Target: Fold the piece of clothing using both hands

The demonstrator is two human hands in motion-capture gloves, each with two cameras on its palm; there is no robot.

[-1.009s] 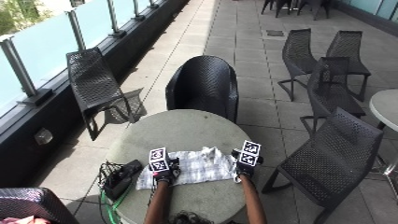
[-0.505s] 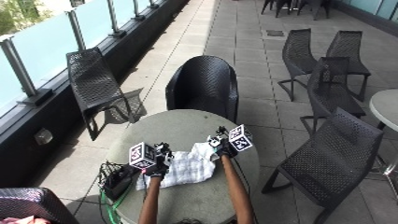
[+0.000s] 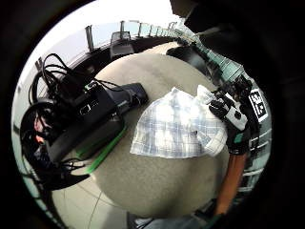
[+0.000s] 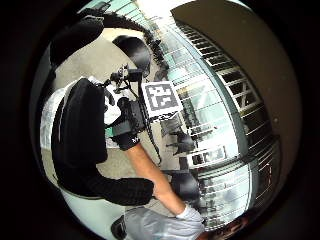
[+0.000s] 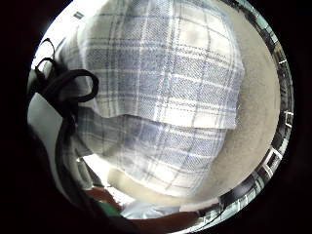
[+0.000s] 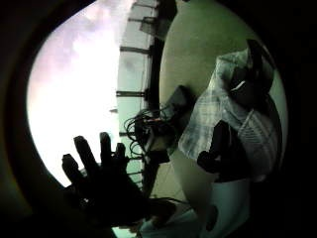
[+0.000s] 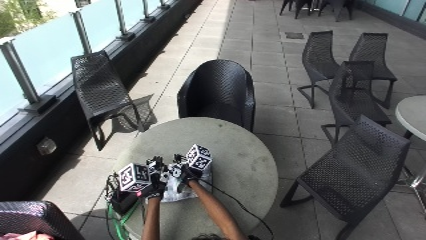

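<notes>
A white and blue plaid cloth (image 7: 176,193) lies folded over on the near left part of the round grey table (image 7: 233,150). My right hand (image 7: 184,174) is at the cloth's doubled edge; in the left little finger side palm view its fingers (image 3: 224,109) curl onto that fold of the cloth (image 3: 171,126). The right little finger side palm view is filled with one layer of cloth (image 5: 165,83) lying over another. My left hand (image 7: 154,188) hovers just beside the right hand, and the right thumb side palm view shows it (image 6: 99,181) with fingers spread, holding nothing.
A black box with a tangle of cables (image 7: 123,200) sits at the table's left edge, close to the cloth. One black chair (image 7: 219,92) stands beyond the table and another (image 7: 353,170) to its right. A glass railing runs along the left.
The cloth lay spread wide with a hand at each end. My right hand lifted its end and carried it left over the rest. The hands now sit close together, and the left has let go.
</notes>
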